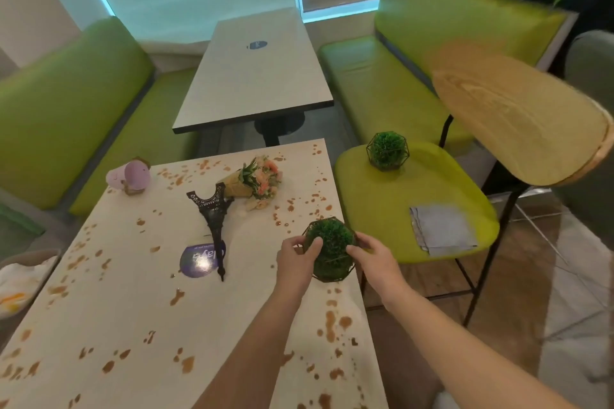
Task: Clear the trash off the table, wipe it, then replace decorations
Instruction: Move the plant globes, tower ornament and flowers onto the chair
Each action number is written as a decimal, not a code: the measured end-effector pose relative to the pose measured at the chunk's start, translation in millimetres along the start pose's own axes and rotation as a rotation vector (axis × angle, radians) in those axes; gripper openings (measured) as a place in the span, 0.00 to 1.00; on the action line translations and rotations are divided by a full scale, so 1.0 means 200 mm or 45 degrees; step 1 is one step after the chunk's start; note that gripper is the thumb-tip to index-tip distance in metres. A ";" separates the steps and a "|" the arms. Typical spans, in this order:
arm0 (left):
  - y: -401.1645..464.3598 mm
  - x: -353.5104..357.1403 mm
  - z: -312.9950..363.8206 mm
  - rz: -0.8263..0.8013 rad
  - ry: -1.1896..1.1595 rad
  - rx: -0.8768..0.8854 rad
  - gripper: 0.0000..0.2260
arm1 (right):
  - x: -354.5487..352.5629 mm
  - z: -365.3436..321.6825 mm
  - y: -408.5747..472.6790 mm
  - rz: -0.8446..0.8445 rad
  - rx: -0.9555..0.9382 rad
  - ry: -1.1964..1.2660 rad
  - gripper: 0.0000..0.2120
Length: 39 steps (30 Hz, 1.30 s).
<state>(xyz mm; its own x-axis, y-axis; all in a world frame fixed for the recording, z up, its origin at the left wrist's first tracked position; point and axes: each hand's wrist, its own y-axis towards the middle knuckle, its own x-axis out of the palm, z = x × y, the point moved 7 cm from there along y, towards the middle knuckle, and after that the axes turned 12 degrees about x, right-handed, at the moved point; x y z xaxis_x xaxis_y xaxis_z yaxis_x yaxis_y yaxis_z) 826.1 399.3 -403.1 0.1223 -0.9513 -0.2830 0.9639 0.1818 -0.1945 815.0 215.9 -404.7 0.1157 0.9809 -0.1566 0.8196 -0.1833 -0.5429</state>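
Stained desk [139, 315], spattered all over with brown spots. Beside it, lime-green chair [382, 226] carrying a second caged moss ball [387, 150] and a folded grey cloth [443, 232]. On the desk: toppled black Eiffel Tower model [212, 219], paper-wrapped flower bouquet [255, 181], tipped pink pot [130, 175], round purple sticker [197, 261]. At the desk's right edge, caged moss ball [331, 251] held from both sides: left grip [296, 264] and right grip [371, 254] each curled round its wire frame.
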 end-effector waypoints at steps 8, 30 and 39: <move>0.18 0.53 0.30 -0.067 -0.142 0.097 0.18 | -0.52 -0.24 0.28 0.085 -0.102 -0.045 0.21; 0.77 1.62 0.45 -0.198 0.090 0.188 0.32 | -1.22 -0.30 1.09 0.313 -0.100 -0.095 0.26; 0.93 1.71 0.41 -0.157 0.100 0.224 0.31 | -1.22 -0.30 1.30 0.292 -0.125 -0.076 0.26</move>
<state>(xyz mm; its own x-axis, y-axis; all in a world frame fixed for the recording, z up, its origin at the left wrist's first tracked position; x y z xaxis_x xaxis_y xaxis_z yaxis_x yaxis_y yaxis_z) 1066.0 86.9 -459.7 -0.0114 -0.9401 -0.3408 0.9976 0.0124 -0.0676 1034.0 -67.1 -457.7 0.2738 0.9082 -0.3165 0.8265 -0.3905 -0.4056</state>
